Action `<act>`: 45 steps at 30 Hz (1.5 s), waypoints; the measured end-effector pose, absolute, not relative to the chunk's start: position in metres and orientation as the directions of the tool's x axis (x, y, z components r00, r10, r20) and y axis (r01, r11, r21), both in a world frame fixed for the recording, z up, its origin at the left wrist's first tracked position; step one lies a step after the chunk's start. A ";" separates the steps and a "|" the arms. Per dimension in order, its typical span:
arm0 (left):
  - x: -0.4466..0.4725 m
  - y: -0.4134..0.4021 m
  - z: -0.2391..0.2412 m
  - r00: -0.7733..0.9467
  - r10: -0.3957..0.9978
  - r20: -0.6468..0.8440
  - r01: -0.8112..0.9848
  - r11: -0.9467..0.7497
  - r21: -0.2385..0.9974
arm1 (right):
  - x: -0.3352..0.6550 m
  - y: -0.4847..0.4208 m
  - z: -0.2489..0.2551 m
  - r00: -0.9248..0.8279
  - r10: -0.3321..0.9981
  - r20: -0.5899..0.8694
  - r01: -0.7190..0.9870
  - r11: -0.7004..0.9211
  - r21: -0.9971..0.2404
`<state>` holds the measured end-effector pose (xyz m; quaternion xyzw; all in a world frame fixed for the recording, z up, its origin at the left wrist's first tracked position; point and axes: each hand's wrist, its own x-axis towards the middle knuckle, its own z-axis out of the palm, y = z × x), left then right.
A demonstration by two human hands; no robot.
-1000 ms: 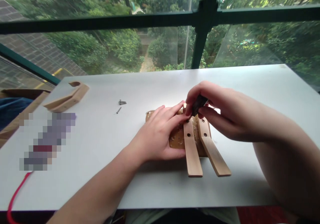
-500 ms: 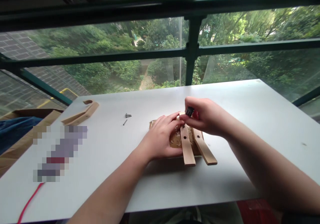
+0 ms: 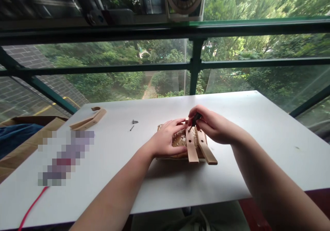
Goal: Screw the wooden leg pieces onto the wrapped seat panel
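Observation:
A black-handled screwdriver (image 3: 197,117) is gripped in my right hand (image 3: 210,122), its shaft slanting down to the upper hole of a pale wooden strip (image 3: 192,152). A second bent wooden strip (image 3: 208,152) lies beside it on the right. Both rest on a brown block (image 3: 179,140) with a shiny, wrapped-looking surface. My left hand (image 3: 166,138) grips this block from the left, fingers on the far side and thumb near the front edge. The fingertips come close to the first strip. Whether a screw sits under the tip is too small to tell.
Several screws (image 3: 134,121) and one separate screw (image 3: 131,128) lie left of the block on the white table (image 3: 108,176). Farther left are a curved wooden piece (image 3: 89,119), a blurred-out item (image 3: 67,157) and a red cord (image 3: 32,205). A cardboard box (image 3: 48,129) stands beyond the left edge.
The view has tilted up a little. My right hand has turned, and more of the screwdriver shows, its handle tilted over. My left hand stays on the block.

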<state>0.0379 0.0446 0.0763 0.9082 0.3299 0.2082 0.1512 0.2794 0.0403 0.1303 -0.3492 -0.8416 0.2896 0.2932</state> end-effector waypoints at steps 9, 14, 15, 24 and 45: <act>0.038 0.039 0.086 0.723 0.661 0.201 0.566 -0.733 0.378 | 0.285 0.057 0.134 -0.527 0.812 0.251 0.413 0.502 -0.760; 0.039 0.041 0.077 0.703 0.672 0.233 0.572 -0.728 0.377 | 0.281 0.063 0.121 -0.403 0.849 0.342 0.384 0.497 -0.778; 0.039 0.041 0.076 0.702 0.670 0.242 0.570 -0.732 0.374 | 0.280 0.063 0.119 -0.399 0.851 0.343 0.374 0.492 -0.786; 0.039 0.042 0.073 0.712 0.642 0.285 0.544 -0.761 0.353 | 0.269 0.055 0.112 -0.405 0.832 0.379 0.260 0.502 -0.825; 0.040 0.039 0.076 0.722 0.622 0.302 0.522 -0.777 0.353 | 0.271 0.039 0.141 -0.509 0.832 0.223 0.501 0.497 -0.708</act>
